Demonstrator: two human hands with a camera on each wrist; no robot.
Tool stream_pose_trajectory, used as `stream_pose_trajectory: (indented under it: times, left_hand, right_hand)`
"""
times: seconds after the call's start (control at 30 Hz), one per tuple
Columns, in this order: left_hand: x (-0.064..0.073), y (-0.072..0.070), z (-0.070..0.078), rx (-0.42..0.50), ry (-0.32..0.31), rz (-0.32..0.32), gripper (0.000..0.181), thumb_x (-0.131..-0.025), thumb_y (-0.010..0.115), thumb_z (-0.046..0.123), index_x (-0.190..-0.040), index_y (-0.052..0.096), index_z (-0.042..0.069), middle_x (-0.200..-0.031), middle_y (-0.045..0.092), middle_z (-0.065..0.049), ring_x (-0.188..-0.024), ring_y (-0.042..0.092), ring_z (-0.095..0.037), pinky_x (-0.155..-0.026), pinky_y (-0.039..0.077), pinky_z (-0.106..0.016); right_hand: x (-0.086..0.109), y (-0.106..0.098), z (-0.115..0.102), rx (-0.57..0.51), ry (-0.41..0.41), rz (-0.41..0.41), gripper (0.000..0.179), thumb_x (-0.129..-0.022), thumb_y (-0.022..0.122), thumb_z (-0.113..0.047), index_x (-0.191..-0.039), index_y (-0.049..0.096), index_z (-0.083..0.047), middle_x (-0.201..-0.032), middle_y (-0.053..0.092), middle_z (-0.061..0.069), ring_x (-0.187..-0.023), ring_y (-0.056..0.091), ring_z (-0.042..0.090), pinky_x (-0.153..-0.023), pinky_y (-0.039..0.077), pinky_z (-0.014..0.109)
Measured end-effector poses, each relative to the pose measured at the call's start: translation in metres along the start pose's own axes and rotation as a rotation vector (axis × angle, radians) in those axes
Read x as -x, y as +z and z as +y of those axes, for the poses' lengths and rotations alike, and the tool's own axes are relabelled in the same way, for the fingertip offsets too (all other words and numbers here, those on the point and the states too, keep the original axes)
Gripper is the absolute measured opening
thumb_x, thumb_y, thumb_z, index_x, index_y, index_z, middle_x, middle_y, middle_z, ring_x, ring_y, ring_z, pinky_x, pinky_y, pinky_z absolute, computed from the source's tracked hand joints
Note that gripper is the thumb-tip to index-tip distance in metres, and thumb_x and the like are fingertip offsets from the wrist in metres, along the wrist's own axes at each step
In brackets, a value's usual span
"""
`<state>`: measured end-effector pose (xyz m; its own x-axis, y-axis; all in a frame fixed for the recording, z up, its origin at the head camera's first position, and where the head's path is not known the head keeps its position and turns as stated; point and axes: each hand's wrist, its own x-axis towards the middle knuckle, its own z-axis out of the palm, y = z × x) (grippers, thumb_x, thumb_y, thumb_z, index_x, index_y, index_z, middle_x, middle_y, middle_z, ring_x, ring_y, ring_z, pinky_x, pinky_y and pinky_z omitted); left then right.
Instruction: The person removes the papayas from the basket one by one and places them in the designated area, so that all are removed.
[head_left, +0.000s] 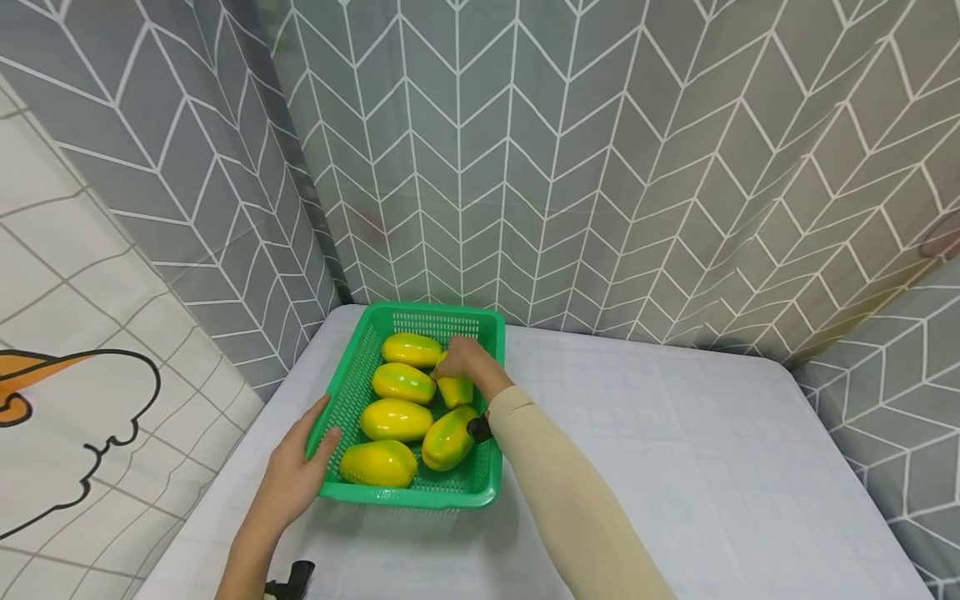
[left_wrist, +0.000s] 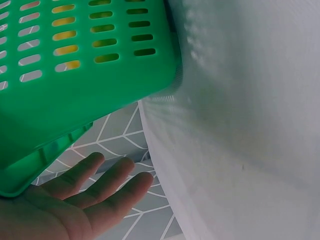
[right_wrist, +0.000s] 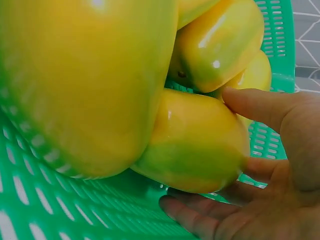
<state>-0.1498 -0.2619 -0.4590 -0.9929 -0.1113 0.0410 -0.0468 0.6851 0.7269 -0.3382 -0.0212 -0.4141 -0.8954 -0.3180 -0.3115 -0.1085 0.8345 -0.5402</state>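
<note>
A slip was judged the likeliest trouble: the gripped fruit (head_left: 457, 393) was smooth and rounded, and only its far end was grasped by the thumb and curled fingers of the right hand (head_left: 474, 363), so it could be squeezed loose if it were raised hastily. A knock was also thought possible, since the nearer fruit in the same column (head_left: 446, 440) was overlapped in the head view by the black wrist device (head_left: 480, 429) (whether the two touched could not be told). The basket (head_left: 408, 498) might be tipped or dragged if its left rim were pressed by the left hand (head_left: 296, 468) while weight was being taken from the opposite side. The thumb of that hand was laid over the rim and its other fingers were stretched out straight beyond the wall; whether the rim was actually pinched could not be made out.

The gripped fruit was seen inside the green basket, toward its far right corner, beside the right wall; the basket itself was set near the far left corner of the worktop (head_left: 660, 467). The skin was coloured bright yellow, shaded with green along one side, and was marked by glossy highlights. A plump, oblong form with a blunt end was shown.
</note>
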Motion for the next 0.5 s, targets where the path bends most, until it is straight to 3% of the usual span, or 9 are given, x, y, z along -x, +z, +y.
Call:
stream_pose_trajectory:
  times: [0.13, 0.5]
  left_hand:
    - [0.0001, -0.0004, 0.001, 0.003, 0.006, 0.0, 0.065, -0.114, 0.046, 0.037, -0.169, 0.025, 0.012, -0.169, 0.032, -0.029, -0.152, 0.036, -0.055, -0.112, 0.036, -0.08]
    - [0.0005, -0.0004, 0.0012, 0.003, 0.002, 0.003, 0.065, -0.114, 0.046, 0.038, -0.17, 0.024, 0.013, -0.17, 0.03, -0.028, -0.153, 0.034, -0.056, -0.111, 0.035, -0.08]
  right_hand:
    - [0.0013, -0.0001, 0.0002, -0.02, 0.021, -0.014, 0.073, -0.098, 0.073, -0.029, -0.157, 0.042, 0.001, -0.159, 0.05, 0.021, -0.143, 0.052, 0.034, -0.123, 0.043, 0.048]
    - [-0.0006, 0.0012, -0.0012, -0.028, 0.043, -0.011, 0.072, -0.098, 0.074, -0.03, -0.156, 0.045, 0.002, -0.154, 0.054, 0.021, -0.135, 0.056, 0.033, -0.12, 0.047, 0.048]
